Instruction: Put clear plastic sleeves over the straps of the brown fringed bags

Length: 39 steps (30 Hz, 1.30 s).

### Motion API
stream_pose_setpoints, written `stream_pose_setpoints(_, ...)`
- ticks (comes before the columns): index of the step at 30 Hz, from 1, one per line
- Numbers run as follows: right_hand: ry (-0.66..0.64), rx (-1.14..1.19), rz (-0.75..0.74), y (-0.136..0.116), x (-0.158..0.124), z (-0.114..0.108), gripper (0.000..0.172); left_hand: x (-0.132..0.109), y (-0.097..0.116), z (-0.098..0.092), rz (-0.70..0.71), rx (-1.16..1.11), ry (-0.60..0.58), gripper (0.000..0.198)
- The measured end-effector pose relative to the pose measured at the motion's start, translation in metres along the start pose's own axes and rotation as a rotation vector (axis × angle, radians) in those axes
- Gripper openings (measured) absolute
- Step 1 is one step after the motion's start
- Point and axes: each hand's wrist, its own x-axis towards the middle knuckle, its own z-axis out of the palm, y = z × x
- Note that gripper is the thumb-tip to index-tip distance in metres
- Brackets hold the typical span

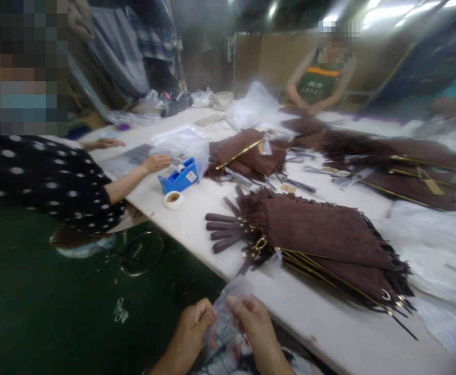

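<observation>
Both hands pinching a thin clear plastic bag [228,307] at the near edge of the white table [329,328].

Left hand [191,325] and right hand [253,320] clenched on the film from either side, just off the table's near edge (below the stack of brown fringed bags [321,239] lying on it). Likely trouble, judged from the grip: thin film tearing or slipping between opposed fingers. Farther up the table, a co-worker's hand [155,163] resting by a blue tape dispenser [181,177], 1 tape roll [173,199] beside it. Tags on the far bags too blurred to read; writing on a distant green top unreadable.
</observation>
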Motion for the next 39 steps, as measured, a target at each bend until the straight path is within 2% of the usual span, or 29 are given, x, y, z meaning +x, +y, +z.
stream_pose_setpoints(3,0.016,-0.158,-0.125,-0.005,-0.004,0.002,0.034,-0.001,-0.009,-0.005,-0.051,-0.03,-0.038,0.043)
stream_pose_setpoints(6,0.058,-0.304,-0.186,-0.005,-0.004,0.003,0.031,0.002,-0.019,-0.007,-0.067,-0.111,-0.078,0.043)
stream_pose_setpoints(10,0.164,-0.407,-0.201,0.003,-0.001,0.004,0.036,0.006,-0.027,-0.006,-0.043,-0.174,0.005,0.045)
stream_pose_setpoints(12,0.163,-0.336,-0.178,0.005,0.0,0.003,0.038,0.007,-0.026,-0.006,-0.046,-0.142,0.048,0.044)
stream_pose_setpoints(17,0.028,-0.029,-0.103,-0.005,0.0,-0.007,0.039,0.003,-0.017,-0.012,-0.009,0.056,0.057,0.039)
stream_pose_setpoints(22,0.024,0.027,-0.069,-0.015,0.003,-0.017,0.04,-0.003,-0.015,-0.02,0.09,0.266,0.06,0.039)
stream_pose_setpoints(27,0.036,0.011,-0.079,-0.009,0.002,-0.013,0.041,-0.006,-0.014,-0.03,0.133,0.359,0.034,0.04)
stream_pose_setpoints(31,0.069,-0.069,-0.14,-0.006,-0.004,-0.007,0.039,-0.001,-0.011,-0.034,0.087,0.235,-0.006,0.036)
stream_pose_setpoints(35,0.12,-0.191,-0.189,-0.008,-0.008,-0.003,0.038,0.01,-0.01,-0.024,0.057,-0.089,-0.077,0.024)
stream_pose_setpoints(37,0.148,-0.245,-0.202,-0.009,-0.009,-0.002,0.038,0.017,-0.012,-0.017,0.049,-0.191,-0.063,0.028)
stream_pose_setpoints(39,0.177,-0.276,-0.212,-0.007,-0.009,-0.001,0.038,0.022,-0.015,-0.012,0.049,-0.187,0.003,0.024)
